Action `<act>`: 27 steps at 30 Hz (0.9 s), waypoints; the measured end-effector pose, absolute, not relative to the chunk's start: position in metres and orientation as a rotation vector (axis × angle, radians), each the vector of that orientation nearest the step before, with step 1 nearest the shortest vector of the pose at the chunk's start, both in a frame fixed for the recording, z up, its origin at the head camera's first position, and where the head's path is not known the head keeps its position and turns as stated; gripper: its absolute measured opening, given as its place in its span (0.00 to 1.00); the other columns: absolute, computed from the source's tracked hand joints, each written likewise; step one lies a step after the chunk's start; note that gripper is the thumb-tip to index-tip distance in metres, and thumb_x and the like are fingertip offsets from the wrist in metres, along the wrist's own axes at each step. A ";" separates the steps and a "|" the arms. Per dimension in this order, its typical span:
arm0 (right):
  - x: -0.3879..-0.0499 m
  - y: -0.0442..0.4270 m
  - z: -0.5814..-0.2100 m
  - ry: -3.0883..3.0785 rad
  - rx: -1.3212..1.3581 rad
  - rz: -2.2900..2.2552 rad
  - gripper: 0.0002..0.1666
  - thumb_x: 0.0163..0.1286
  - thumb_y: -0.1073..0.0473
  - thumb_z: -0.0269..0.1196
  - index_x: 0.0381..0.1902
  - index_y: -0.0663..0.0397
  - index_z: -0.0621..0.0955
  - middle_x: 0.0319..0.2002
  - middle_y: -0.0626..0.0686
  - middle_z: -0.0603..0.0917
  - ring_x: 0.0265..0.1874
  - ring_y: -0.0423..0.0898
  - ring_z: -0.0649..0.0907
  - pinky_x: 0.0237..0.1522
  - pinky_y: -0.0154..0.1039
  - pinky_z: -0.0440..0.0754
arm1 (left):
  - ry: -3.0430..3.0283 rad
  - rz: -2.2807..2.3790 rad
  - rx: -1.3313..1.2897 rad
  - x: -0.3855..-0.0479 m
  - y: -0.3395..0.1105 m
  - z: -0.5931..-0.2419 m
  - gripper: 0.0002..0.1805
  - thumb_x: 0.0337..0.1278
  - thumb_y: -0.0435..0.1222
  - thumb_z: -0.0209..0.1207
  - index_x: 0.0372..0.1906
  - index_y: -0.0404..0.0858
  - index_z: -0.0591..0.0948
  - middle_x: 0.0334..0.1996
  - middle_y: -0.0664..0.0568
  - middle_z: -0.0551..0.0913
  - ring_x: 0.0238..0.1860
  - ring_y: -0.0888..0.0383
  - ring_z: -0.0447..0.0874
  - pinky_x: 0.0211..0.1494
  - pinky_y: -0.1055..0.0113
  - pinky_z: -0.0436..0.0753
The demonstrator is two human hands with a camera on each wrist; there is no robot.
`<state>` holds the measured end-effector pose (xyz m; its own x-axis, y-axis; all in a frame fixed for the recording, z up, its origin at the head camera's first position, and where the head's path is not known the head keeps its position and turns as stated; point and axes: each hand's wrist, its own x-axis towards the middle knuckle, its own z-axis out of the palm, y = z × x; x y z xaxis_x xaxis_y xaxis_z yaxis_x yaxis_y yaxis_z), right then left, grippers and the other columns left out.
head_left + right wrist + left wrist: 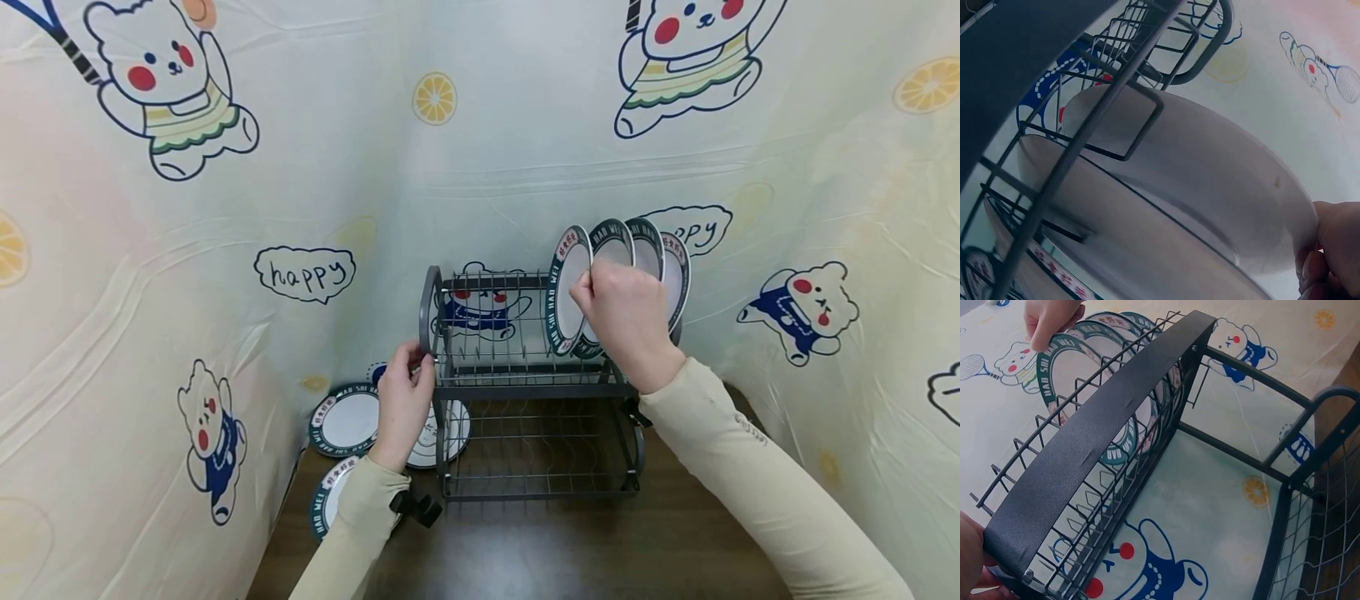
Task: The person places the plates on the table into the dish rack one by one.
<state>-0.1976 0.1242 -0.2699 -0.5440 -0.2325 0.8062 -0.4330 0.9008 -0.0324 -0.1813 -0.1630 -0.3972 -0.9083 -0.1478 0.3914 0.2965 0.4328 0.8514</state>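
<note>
A dark two-tier dish rack (525, 390) stands on the table, several green-rimmed plates upright at the right of its top tier. The right hand (626, 321) pinches the edge of the leftmost standing plate (567, 292); in the right wrist view its fingertips (1313, 269) are at the rim of that plate (1210, 175), which sits among the wires. The left hand (403, 408) grips the rack's left end; in the left wrist view it shows at the lower left edge, around the end of the dark bar (1091, 444). The right palm is hidden.
Several plates lie flat on the table left of the rack, among them an upper one (352, 421) and a lower one (327, 500) partly behind the left sleeve. The lower tier (532, 475) is wire. A printed cloth (450, 183) hangs behind and at both sides.
</note>
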 end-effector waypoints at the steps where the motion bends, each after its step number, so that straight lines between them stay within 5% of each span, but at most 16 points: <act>1: -0.197 0.123 -0.270 -2.167 0.474 0.279 0.17 0.65 0.70 0.54 0.16 0.56 0.68 0.11 0.50 0.63 0.09 0.48 0.64 0.12 0.37 0.56 | -2.280 -1.477 -0.126 -0.181 -0.163 -0.397 0.14 0.77 0.32 0.54 0.60 0.30 0.77 0.53 0.39 0.81 0.56 0.47 0.83 0.61 0.55 0.86; 14: -0.197 0.115 -0.274 -2.179 0.446 0.246 0.18 0.63 0.71 0.54 0.15 0.54 0.66 0.11 0.48 0.61 0.11 0.46 0.60 0.11 0.38 0.56 | -2.281 -1.488 -0.116 -0.181 -0.162 -0.396 0.15 0.78 0.34 0.53 0.59 0.29 0.77 0.52 0.39 0.82 0.55 0.47 0.84 0.60 0.54 0.86; 27: -0.192 0.112 -0.268 -2.350 0.337 0.233 0.26 0.77 0.62 0.60 0.15 0.59 0.71 0.11 0.53 0.68 0.09 0.51 0.69 0.10 0.42 0.67 | -2.276 -1.476 -0.120 -0.181 -0.160 -0.396 0.14 0.78 0.34 0.54 0.58 0.31 0.78 0.52 0.39 0.82 0.54 0.47 0.85 0.60 0.55 0.86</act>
